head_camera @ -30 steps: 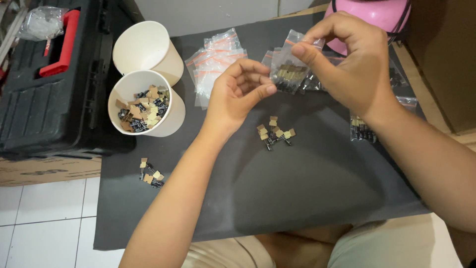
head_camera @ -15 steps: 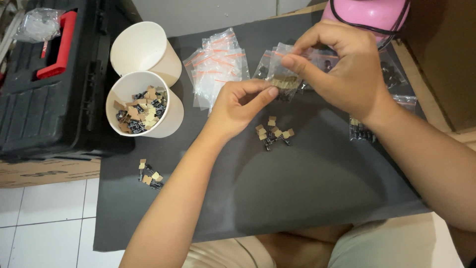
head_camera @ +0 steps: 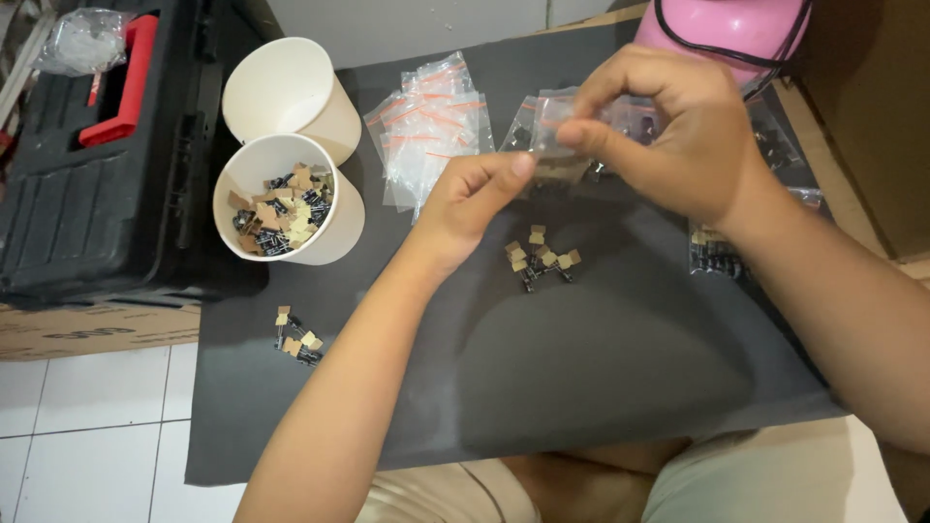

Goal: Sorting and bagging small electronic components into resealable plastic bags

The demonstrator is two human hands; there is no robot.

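Bare mat [head_camera: 601,358] below; cups [head_camera: 291,199] crowd left.

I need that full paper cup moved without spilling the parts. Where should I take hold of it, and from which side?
Grip the cup of small parts around its outer wall, low down, coming from its near left side. It stands upright and open-topped, and the empty cup stands close behind it, while the toolbox crowds the far left.

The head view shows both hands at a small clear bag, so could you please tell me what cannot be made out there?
- Small clear bag: contents blurred, partly behind the right hand.
- Left hand: its grip on the bag is unclear; fingertips blurred.
- Pink object: cut off by the top edge.
- Filled bag: partly hidden by the right forearm.
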